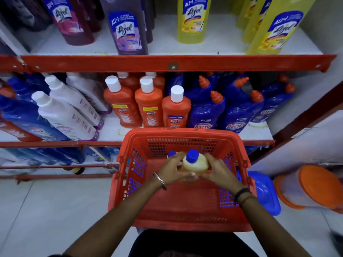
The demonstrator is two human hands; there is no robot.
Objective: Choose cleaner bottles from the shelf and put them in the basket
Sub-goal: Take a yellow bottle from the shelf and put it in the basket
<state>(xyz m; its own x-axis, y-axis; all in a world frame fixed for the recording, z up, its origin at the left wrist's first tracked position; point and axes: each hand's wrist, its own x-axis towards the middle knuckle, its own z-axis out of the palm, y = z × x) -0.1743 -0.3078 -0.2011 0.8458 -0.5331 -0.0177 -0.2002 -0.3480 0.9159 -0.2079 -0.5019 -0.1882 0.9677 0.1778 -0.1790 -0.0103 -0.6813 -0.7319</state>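
A red plastic basket [128,191] stands on the floor in front of the shelf. Inside it stands a pale yellow cleaner bottle [194,164] with a blue cap. My left hand [171,171] and my right hand [217,171] both grip this bottle from its sides. Just behind my left hand the blue cap of a second bottle [171,153] shows; its body is hidden. On the shelf [111,130] behind the basket stand orange Bactin bottles [148,104] with white caps and blue Bactin bottles [206,110] with orange caps.
White bottles [65,112] lean at the left of the middle shelf. The upper shelf [167,63] holds maroon, purple and yellow Lizol bottles [193,19]. A blue plastic lid [265,191] and orange-lidded containers [315,184] lie right of the basket. Tiled floor [46,210] spreads to the left.
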